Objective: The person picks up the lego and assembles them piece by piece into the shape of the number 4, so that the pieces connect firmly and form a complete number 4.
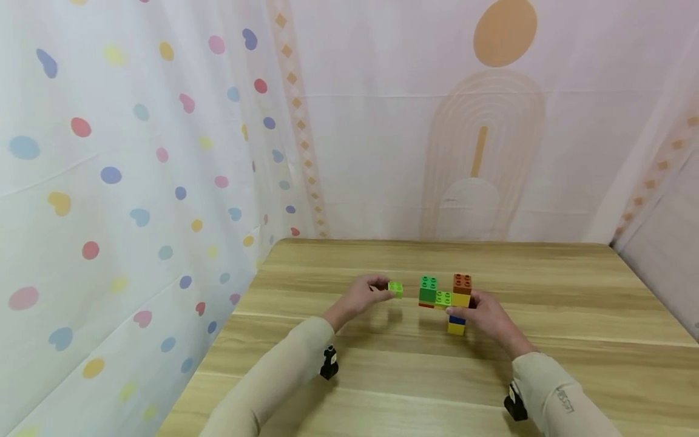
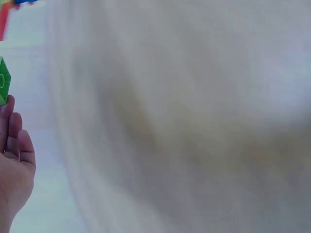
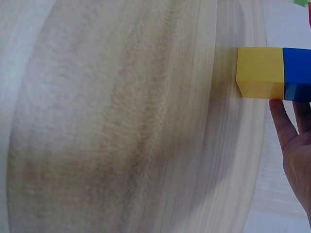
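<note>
My left hand [image 1: 367, 295] pinches a light green toy building brick [image 1: 395, 289] by its edge, a short way left of a joined brick structure. In the left wrist view the hollow underside of that green brick [image 2: 4, 81] shows above the fingers. My right hand [image 1: 488, 315] grips the structure's right-hand column, which has a brown brick [image 1: 462, 283] on top, yellow under it, then a blue brick [image 3: 297, 73] and a yellow brick [image 3: 260, 73] at the bottom. A light green brick [image 1: 443, 298] links the column to a dark green brick [image 1: 428, 287] with red beneath.
The wooden table [image 1: 382, 394] reaches back to a patterned curtain [image 1: 371, 152]. Another curtain with coloured dots [image 1: 136, 255] hangs along the left side. A small black device [image 1: 329, 363] sits at the left wrist, and a similar black device [image 1: 515, 403] at the right.
</note>
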Demonstrator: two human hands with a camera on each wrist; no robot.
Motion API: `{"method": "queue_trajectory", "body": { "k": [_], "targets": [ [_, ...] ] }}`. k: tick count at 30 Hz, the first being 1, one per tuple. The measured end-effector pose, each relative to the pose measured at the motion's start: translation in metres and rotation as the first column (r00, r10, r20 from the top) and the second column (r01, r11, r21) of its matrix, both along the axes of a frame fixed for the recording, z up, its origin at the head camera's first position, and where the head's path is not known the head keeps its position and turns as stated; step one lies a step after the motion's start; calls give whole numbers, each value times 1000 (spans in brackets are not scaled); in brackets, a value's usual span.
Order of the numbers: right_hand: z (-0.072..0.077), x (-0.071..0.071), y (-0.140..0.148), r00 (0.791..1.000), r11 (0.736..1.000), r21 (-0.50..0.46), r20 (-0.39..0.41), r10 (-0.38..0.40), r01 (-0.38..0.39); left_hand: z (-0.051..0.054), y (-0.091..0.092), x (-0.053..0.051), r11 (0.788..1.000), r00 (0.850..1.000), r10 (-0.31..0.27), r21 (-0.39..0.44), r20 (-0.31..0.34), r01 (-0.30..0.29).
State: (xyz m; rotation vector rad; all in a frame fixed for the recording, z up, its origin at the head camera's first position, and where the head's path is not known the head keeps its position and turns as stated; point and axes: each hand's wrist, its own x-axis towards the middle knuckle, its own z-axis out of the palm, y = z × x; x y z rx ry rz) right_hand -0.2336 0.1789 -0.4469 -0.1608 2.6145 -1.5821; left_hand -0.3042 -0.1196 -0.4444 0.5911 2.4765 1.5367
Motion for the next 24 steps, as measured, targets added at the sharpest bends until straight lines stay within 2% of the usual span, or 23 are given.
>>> {"method": "queue_trajectory", "body": {
  "k": [3,6,7,9,12,14,17,24],
  "targets": [
    [0,-1,-1,1000,1000,3,-5,1,-1,17,2,-3,999,999,21,49,-50,-18],
    [-1,-1,-1,1000,1000,15,-12,0,1,36,8,-2,999,996,28,33,-84,-25],
    [-1,-1,-1,1000,1000,18,-14,-2,2,41,11,-1,999,997,24,33,-76,-22],
    [-2,-1,-1,1000,1000,13,-15,-3,3,51,19,1,1000,998,0,29,-70,2],
    [-2,-1,-1,1000,1000,-5,-15,0,0,60,31,4,998,994,-55,14,-94,57],
    [-3,-2,-1,1000,1000,-19,-12,3,-3,62,38,6,996,989,-87,-6,-122,86],
    [-4,-1,-2,1000,1000,-22,-7,5,-6,60,44,6,995,983,-103,-33,-153,99],
    [-3,-1,-3,1000,1000,-13,-14,-3,3,54,49,3,992,978,-123,-47,-167,116]
  ]
}}
